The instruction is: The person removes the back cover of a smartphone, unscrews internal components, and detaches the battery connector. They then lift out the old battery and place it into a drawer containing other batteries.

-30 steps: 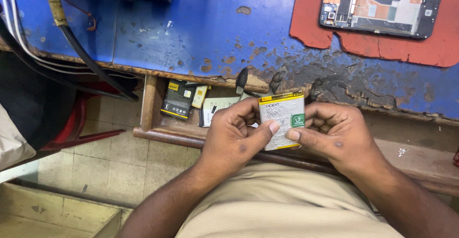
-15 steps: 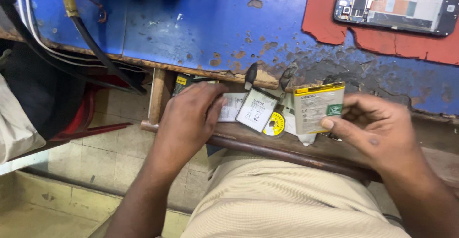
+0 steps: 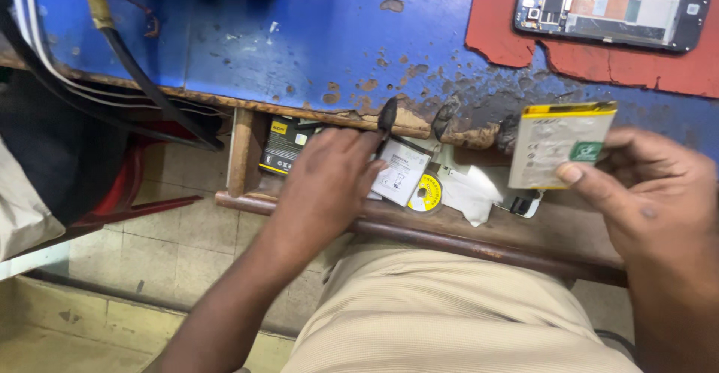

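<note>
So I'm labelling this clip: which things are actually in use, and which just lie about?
In use:
right hand holding the yellow-edged battery
left hand in the drawer on a white battery

Lying about:
opened phone
red mat
yellow disc
cables

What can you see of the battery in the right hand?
The battery is a flat rectangular pack, pale grey with a yellow top edge and a small green label. The right hand pinches its right side, thumb on the face, holding it upright above the open drawer, in front of the worn blue table.
</note>
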